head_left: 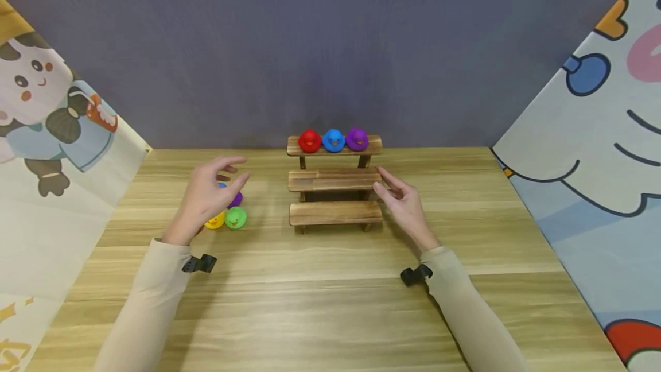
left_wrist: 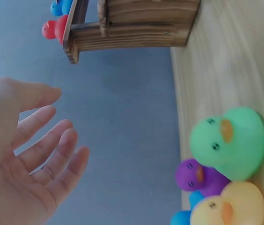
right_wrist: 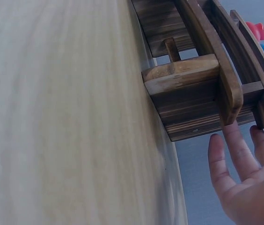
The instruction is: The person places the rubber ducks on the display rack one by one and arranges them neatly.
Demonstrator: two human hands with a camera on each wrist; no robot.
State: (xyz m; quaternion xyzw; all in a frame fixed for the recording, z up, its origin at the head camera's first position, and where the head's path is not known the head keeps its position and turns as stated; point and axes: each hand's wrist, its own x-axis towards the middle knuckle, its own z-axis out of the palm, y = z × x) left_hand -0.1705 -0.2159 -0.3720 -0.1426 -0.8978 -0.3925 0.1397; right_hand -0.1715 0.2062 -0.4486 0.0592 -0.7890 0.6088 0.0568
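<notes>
A three-step wooden shelf point(head_left: 335, 188) stands mid-table. On its top step sit a red duck point(head_left: 310, 140), a blue duck point(head_left: 333, 140) and a purple duck point(head_left: 357, 139). My left hand point(head_left: 232, 171) hovers open and empty above a cluster of ducks on the table: yellow point(head_left: 215, 221), green point(head_left: 236, 218), purple point(head_left: 236, 200), and a blue one mostly hidden. The left wrist view shows the green duck point(left_wrist: 228, 143), the yellow duck point(left_wrist: 228, 206) and spread fingers point(left_wrist: 43, 150). My right hand point(head_left: 382, 179) is open at the right end of the middle step, its fingers point(right_wrist: 237, 164) straight beside the wood point(right_wrist: 193, 79).
The light wooden table point(head_left: 330, 303) stretches toward me. A grey wall is behind the shelf. Cartoon-printed cloth panels close in the left side point(head_left: 46, 148) and the right side point(head_left: 594, 159).
</notes>
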